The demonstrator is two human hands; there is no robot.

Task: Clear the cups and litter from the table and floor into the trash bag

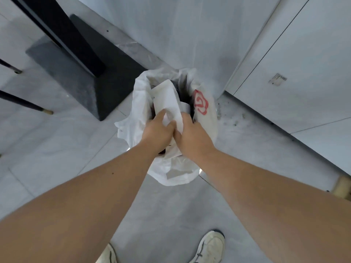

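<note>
Together, both hands worked at the mouth of the trash bag. Left hand was curled closed, thumb up, gripping the near end of a white paper wrapper. Right hand was closed on the same wrapper from the other side, fingers tucked under and hidden by the paper. Knuckles of the two hands touched. The wrapper stuck up and away from the hands, its far end over the dark opening of the bag.

White trash bag stood open directly under the hands, its rim crumpled and folded outward; a red logo showed on its right side. Contents inside were too dark to tell. The bag sat on a pale grey tiled floor, next to a wall corner.

Dark grey wedge-shaped base of a black furniture leg lay on the floor to the left of the bag, close but apart. Thin black chair legs with brass tips were at far left. Specks of dirt were scattered on the floor right of the bag along the wall. Two white sneakers showed at the bottom edge.
</note>
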